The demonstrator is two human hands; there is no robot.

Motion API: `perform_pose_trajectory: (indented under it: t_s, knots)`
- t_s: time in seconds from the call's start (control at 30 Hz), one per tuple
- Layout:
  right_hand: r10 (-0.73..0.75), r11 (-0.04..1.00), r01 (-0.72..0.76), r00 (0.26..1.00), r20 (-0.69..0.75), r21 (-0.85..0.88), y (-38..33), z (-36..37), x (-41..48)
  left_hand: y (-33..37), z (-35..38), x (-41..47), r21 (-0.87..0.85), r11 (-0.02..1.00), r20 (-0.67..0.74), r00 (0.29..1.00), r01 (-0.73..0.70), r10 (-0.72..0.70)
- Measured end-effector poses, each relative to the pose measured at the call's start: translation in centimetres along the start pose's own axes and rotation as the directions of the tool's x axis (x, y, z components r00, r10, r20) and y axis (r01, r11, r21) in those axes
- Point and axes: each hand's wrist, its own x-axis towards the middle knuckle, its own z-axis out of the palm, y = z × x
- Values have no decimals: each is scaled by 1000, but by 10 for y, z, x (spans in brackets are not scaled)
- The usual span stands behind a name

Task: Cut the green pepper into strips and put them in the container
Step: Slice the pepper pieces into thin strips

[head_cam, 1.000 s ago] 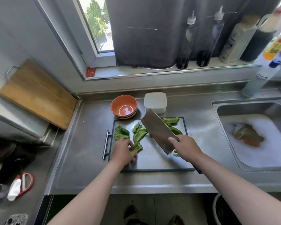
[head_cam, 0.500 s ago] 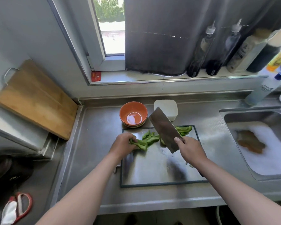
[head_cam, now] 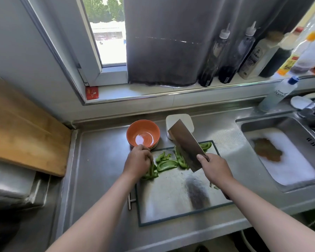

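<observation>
While looking down from the head, finds green pepper strips (head_cam: 166, 165) strewn along the upper part of the cutting board (head_cam: 171, 202), mid-frame. Curls left hand (head_cam: 137, 163) round a few at the board's left edge. Grips cleaver (head_cam: 185, 144) in right hand (head_cam: 216, 169), blade tilted above the strips. Just above: orange bowl (head_cam: 143, 136), glossy inside; white container (head_cam: 182, 118), partly behind the blade, contents hidden. Right: sink (head_cam: 262, 122) holding foam.

The metal surface (head_cam: 102, 160) and cleaver (head_cam: 187, 144) are gleaming smoothly; the pepper strips (head_cam: 166, 165) are shining glossily; the wooden board (head_cam: 25, 128) is looking matt.
</observation>
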Motion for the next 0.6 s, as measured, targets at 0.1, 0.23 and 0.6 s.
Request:
perform_pose_trajectory:
  t_s: [0.1, 0.23, 0.6]
  knots:
    - [17, 1000, -17, 1000, -12, 22, 1, -7, 2, 10, 10, 1, 115, 990, -4, 997, -77, 78]
    - [21, 999, -20, 999, -41, 29, 6, -25, 1, 44, 18, 13, -10, 983, -37, 982, -185, 185]
    - [218, 970, -203, 970, -110, 137, 116, -77, -6, 145, 131, -9, -22, 940, 480, 821, -339, 308]
